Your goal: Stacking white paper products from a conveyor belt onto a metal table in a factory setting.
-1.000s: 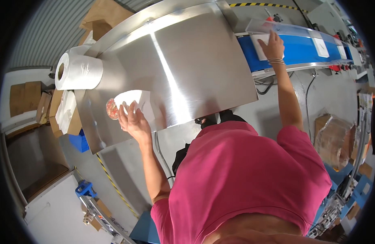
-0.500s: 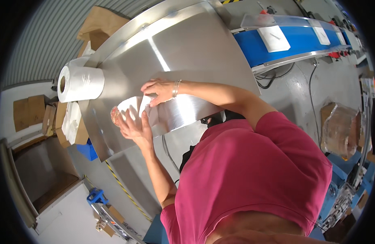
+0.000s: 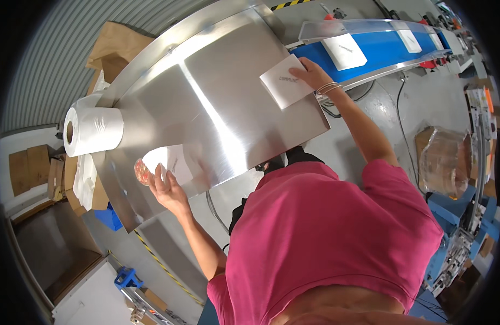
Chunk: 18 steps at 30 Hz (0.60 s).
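Note:
On the steel table's left part, my left hand [image 3: 171, 194] keeps its fingers curled against a bundle of flat white paper packets [image 3: 180, 163], the front one printed with dark lettering. A round, red-and-white speckled thing [image 3: 142, 171] shows at the bundle's left end; what it is I cannot make out. Over the table's right end, my right hand [image 3: 313, 75] pinches another printed white packet [image 3: 285, 86] between thumb and fingers, close to the blue conveyor belt [image 3: 310, 60].
More white packets [image 3: 344, 51] lie spaced along the belt beneath a clear guard. A large white roll [image 3: 95, 130] stands at the steel table's [image 3: 217, 70] left edge, beside open cardboard boxes [image 3: 117, 49]. Yellow-black tape [image 3: 163, 265] marks the floor.
My right hand has left the bundle, reached right to the belt's end and taken hold of a packet. My left hand has stayed at the bundle. The view has shifted slightly.

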### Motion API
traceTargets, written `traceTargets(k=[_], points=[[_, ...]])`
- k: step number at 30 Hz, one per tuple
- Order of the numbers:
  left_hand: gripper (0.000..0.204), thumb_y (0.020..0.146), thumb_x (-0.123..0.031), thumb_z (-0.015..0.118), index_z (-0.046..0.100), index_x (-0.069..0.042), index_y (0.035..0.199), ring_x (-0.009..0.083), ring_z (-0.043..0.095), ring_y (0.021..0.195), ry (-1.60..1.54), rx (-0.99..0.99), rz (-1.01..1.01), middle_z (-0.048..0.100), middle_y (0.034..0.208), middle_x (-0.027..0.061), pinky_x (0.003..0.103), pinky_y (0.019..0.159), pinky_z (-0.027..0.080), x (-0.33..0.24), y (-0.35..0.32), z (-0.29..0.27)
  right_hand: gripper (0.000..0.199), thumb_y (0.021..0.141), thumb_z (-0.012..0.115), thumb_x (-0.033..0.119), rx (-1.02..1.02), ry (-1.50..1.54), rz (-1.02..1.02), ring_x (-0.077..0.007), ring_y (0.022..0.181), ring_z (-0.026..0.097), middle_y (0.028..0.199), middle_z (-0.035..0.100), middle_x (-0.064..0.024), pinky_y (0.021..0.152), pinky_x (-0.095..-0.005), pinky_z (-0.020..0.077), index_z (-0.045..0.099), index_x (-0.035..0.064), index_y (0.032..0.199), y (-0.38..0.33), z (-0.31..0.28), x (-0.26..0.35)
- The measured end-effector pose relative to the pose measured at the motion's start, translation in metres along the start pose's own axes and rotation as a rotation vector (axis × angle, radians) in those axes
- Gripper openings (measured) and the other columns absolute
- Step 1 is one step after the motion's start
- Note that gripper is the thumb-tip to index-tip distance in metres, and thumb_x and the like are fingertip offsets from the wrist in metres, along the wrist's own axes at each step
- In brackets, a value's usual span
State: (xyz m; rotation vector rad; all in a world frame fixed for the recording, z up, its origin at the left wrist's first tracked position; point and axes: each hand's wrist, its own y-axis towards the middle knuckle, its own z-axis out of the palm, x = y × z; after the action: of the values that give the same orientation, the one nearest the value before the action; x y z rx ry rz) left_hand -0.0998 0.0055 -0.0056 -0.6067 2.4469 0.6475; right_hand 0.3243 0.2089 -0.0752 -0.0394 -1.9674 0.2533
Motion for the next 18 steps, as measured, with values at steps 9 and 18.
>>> traceTargets(k=[9,18], points=[[0.036,0.083,-0.001,0.062,0.062,-0.014,0.117,0.0331,0.053,0.115,-0.032,0.022,-0.023,0.047,0.13,0.0205,0.039,0.091,0.049,0.001,0.002,-0.003,0.042,0.084,0.067,0.036,-0.223,-0.284,-0.024,-0.0204,0.087,0.061,0.097,0.065,-0.0128,0.077,-0.0298,0.047,0.06,0.0031,0.109,0.039,-0.079,-0.042],[0.037,0.081,0.0,0.064,0.066,-0.018,0.113,0.0346,0.046,0.123,-0.036,-0.014,-0.011,0.043,0.136,0.0236,0.038,0.096,0.045,0.005,0.0,0.002,0.051,0.077,0.072,0.023,-0.266,-0.641,-0.588,-0.0353,0.108,0.054,0.118,0.057,-0.0159,0.091,-0.0407,0.045,0.053,0.0066,0.121,0.024,0.012,0.027]])
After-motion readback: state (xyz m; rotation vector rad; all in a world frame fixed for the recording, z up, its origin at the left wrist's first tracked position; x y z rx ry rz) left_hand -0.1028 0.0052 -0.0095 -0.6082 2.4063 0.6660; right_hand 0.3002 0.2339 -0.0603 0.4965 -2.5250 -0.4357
